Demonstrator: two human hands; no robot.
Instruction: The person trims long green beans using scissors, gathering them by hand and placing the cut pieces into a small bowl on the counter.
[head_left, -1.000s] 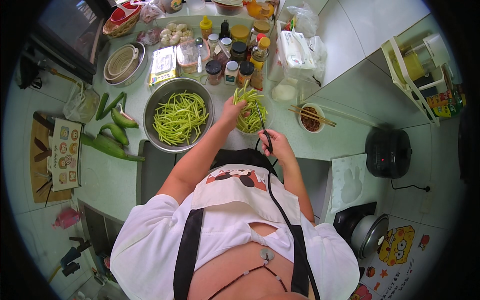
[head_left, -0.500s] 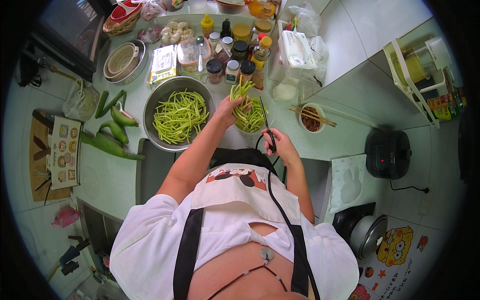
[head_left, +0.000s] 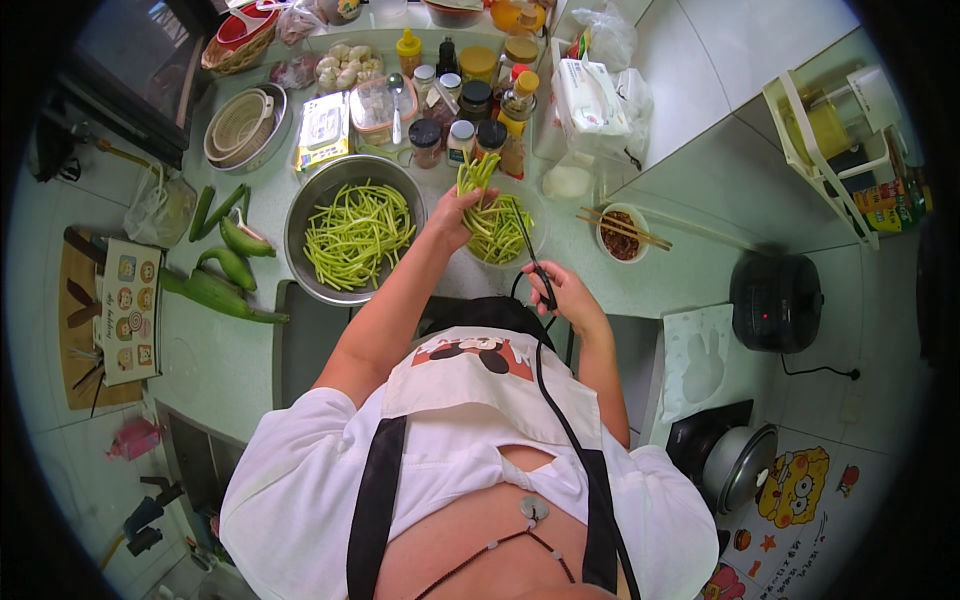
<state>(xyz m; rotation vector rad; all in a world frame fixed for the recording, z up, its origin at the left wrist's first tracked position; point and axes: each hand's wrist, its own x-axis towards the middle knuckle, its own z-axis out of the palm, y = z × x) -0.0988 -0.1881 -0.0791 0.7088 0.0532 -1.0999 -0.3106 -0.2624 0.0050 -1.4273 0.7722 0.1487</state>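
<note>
My left hand is closed around a bunch of thin green stems, their tips pointing up and away from me. Below this bunch stands a clear bowl of short cut green stems. In my right hand is a pair of scissors with black handles, its blades reaching over the clear bowl's right side. Whether the blades touch a stem I cannot tell. To the left of my left hand, a wide steel basin holds many longer stems.
Green gourds lie on the left of the counter. Jars and bottles crowd behind the bowls. At the right are a small bowl of dark red food with chopsticks across it, and a black cooker.
My left hand has shifted slightly left and the bunch stands a little more upright. The scissors have tilted slightly, staying beside the clear bowl. The view has moved a little.
</note>
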